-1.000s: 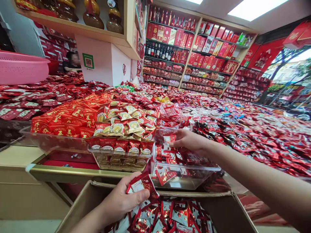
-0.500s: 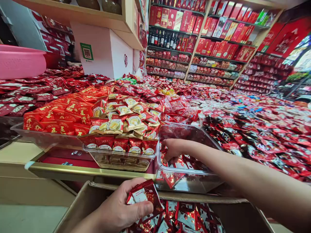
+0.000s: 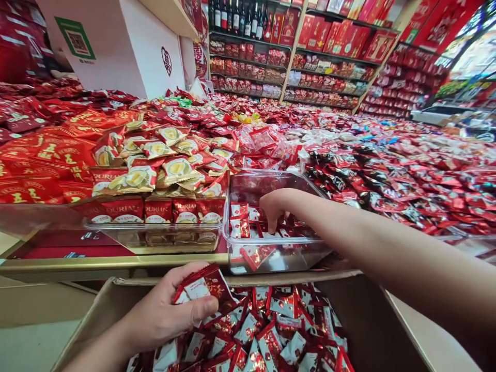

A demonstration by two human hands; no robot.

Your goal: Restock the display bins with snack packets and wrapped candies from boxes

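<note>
My left hand [image 3: 163, 312] grips a small stack of red-and-white snack packets [image 3: 203, 289] above an open cardboard box [image 3: 360, 330] full of the same packets. My right hand [image 3: 276, 205] reaches into a clear plastic bin [image 3: 248, 186] on the counter, its fingers curled down onto packets standing in a row along the bin's left side. Whether those fingers pinch a packet is hidden. Several more red packets lie on the bin's floor.
Left of the bin, a clear tray [image 3: 155, 237] is heaped with durian packets. Red packets cover the whole counter to the right [image 3: 406, 175]. A white box with a QR code [image 3: 116, 46] stands behind. Shelves of bottles and red boxes [image 3: 294, 31] line the back wall.
My right hand went down into the clear bin and now presses on the packets there. The view tilted down, showing more of the cardboard box. My left hand kept its stack.
</note>
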